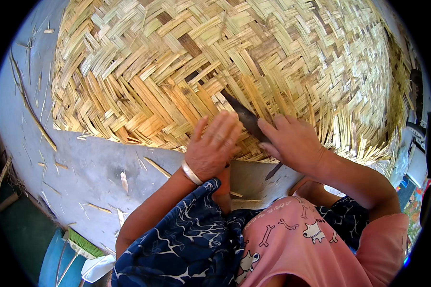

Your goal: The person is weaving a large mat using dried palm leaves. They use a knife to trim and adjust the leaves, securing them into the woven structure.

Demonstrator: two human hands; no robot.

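Note:
A large woven mat of split yellow strips [129, 91] spreads out before me, its strips crossing diagonally. My right hand [292, 143] is closed round a dark, tapered, blade-like tool [242, 112] that slants up and left. The tool's front passes under several strips, and a dark bit shows again through a gap in the weave. Below my right hand a dark narrow point sticks out past the mat's near edge; whether it belongs to the tool I cannot tell. My left hand [213, 146], with a silver bangle on the wrist, rests open, fingers stretched out over the mat beside the tool.
Loose strips and scraps lie on the grey floor [96, 162], with a long thin stick [31, 107] at left. A green-bristled broom [84, 244] and a white dustpan [98, 268] stand at lower left. Mixed items crowd the right edge.

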